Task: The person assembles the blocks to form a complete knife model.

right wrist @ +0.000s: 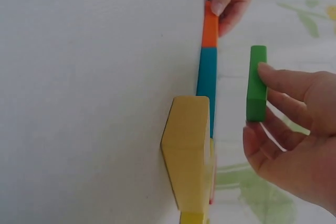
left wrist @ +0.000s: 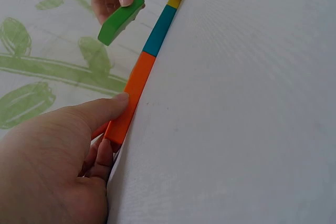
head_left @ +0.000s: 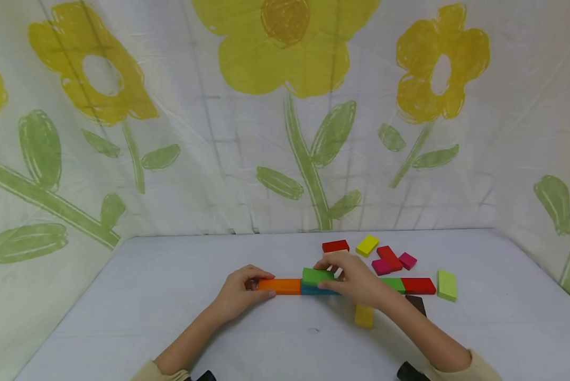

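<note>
At the left end of a straight row of blocks, my left hand (head_left: 235, 293) pinches an orange block (head_left: 285, 287) between thumb and fingers. The blue block (left wrist: 160, 31) adjoins it on the right. My right hand (head_left: 358, 278) holds a green block (head_left: 315, 276) by thumb and fingertips, raised above the table near the blue block. In the right wrist view this green block (right wrist: 256, 85) is apart from the row. Farther right in the row lie another green block (head_left: 394, 285) and a red block (head_left: 419, 286); the right hand hides the part between.
A yellow block (head_left: 364, 317) lies in front of the row, with a black block (head_left: 414, 304) partly behind the right forearm. At the right is a lime block (head_left: 447, 286). Behind the row are red (head_left: 335, 246), yellow (head_left: 367, 245) and pink (head_left: 407, 260) blocks, among others.
</note>
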Demonstrator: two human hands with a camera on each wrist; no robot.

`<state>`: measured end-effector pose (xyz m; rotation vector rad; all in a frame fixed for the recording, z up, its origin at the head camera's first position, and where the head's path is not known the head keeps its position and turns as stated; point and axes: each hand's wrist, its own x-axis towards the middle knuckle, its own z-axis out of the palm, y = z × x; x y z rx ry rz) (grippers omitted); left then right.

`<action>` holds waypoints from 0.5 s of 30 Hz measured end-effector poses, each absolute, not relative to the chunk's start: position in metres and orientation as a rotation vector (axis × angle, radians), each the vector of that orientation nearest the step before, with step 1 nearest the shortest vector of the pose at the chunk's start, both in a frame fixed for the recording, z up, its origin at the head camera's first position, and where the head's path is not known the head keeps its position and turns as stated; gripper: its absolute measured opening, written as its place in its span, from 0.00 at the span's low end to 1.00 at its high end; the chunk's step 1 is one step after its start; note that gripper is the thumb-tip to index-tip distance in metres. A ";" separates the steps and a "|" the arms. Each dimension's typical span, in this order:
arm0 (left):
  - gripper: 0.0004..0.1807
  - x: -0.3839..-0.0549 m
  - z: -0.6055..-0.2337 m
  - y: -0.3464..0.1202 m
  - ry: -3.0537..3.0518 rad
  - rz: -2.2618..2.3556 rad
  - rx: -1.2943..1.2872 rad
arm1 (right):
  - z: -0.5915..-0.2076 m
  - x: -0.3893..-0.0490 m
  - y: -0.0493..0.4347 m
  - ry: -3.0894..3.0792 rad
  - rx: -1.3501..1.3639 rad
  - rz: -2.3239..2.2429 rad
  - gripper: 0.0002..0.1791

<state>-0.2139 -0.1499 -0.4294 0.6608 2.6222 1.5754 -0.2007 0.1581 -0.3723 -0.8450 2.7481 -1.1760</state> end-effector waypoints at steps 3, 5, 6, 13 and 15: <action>0.15 -0.214 -0.430 -0.149 2.624 1.576 0.652 | -0.372 -0.194 0.163 2.739 -0.830 -1.187 0.17; 0.15 -0.214 -0.430 -0.148 2.625 1.574 0.646 | -0.372 -0.190 0.167 2.728 -0.810 -1.188 0.17; 0.14 -0.214 -0.430 -0.148 2.623 1.574 0.647 | -0.372 -0.189 0.169 2.722 -0.809 -1.186 0.17; 0.16 -0.213 -0.429 -0.149 2.618 1.582 0.664 | -0.373 -0.183 0.175 2.682 -0.816 -1.165 0.18; 0.16 -0.213 -0.428 -0.149 2.612 1.589 0.649 | -0.373 -0.183 0.176 2.671 -0.814 -1.166 0.18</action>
